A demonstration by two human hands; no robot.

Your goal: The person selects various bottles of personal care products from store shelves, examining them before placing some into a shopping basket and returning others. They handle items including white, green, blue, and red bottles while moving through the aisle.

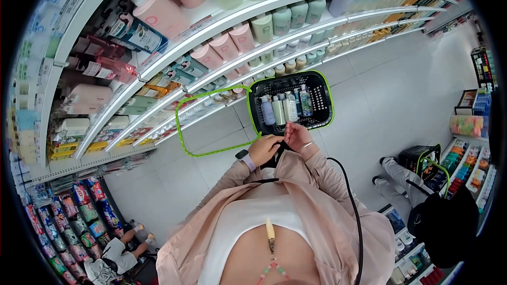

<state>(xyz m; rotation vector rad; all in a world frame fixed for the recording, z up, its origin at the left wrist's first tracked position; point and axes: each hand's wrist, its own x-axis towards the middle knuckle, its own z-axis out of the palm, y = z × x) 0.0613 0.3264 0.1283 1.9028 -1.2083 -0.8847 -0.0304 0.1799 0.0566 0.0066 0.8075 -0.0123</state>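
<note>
My left hand, with a dark-faced watch on its wrist, is held in front of my body, fingers bent and pressed together. My right hand meets it at the fingertips, its fingers curled in; whether anything small is between them cannot be made out. Just beyond both hands is a black shopping basket with a green rim. Its green handle is folded out to the left. Inside lie several bottles, among them a lavender bottle, a pale green bottle and a blue-green patterned bottle.
Curved-looking white shelves packed with pump bottles run along the front and left. Another person stands at right beside a second black basket. Someone else is at lower left near packaged goods. Grey tiled floor lies between.
</note>
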